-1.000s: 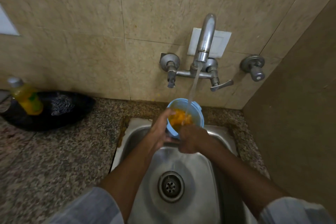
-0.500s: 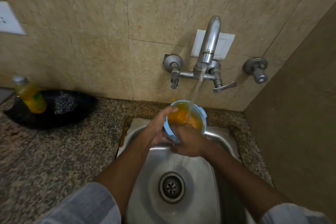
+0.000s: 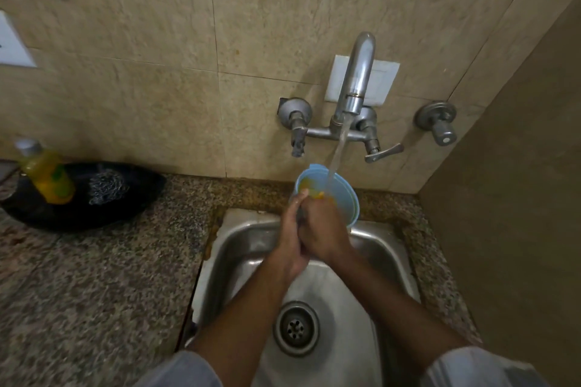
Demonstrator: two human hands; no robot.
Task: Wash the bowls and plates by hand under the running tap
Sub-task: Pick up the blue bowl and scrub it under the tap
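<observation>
A light blue bowl (image 3: pixel 341 195) with orange food residue inside is held over the back of the steel sink (image 3: pixel 239 248), tilted toward me. Water from the wall tap (image 3: pixel 358 78) runs into it. My left hand (image 3: pixel 290 236) grips the bowl's left rim from outside, thumb at the edge. My right hand (image 3: pixel 323 226) lies across the bowl's near side with its fingers reaching inside against the residue. The bowl's lower half is hidden behind both hands.
The sink drain (image 3: pixel 296 327) lies below my forearms. On the speckled stone counter at the left, a black tray (image 3: pixel 125 198) holds a yellow soap bottle (image 3: pixel 47 174) and a steel scrubber (image 3: pixel 107 185). A brown side wall (image 3: pixel 518 198) closes the right.
Much of the orange residue has washed out, leaving a patch at the bowl's left. My right hand has moved up from below the bowl to inside it, close against my left hand.
</observation>
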